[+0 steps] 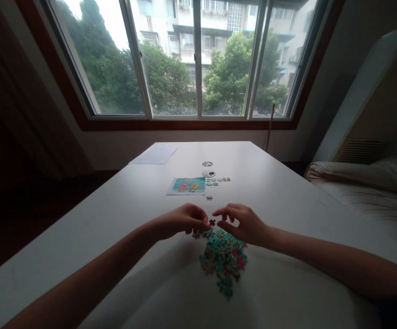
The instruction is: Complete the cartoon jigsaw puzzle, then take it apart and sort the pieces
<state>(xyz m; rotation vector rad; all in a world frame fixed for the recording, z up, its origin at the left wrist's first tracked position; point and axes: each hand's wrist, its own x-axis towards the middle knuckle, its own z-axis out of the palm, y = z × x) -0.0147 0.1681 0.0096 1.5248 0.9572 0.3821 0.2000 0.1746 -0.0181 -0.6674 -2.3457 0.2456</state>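
Between my hands is a dark reddish jigsaw piece [212, 222], pinched at its left edge by the thumb and fingers of my left hand [186, 219]. My right hand [241, 221] is just to the right of that piece, its thumb and fingers curved apart with nothing between them. Below both hands lies a heap of jigsaw pieces [222, 256], mostly teal and green with some pink. A single piece [209, 198] rests on the table beyond my hands. Past it stand short rows of pieces [218, 180] beside a colourful picture card [189, 185].
The white table [270, 183] reaches toward a window [198, 59]. Two small round objects [208, 173] lie behind the picture card. Paper sheets [153, 154] sit at the far left corner. A covered sofa [356, 192] stands at the right.
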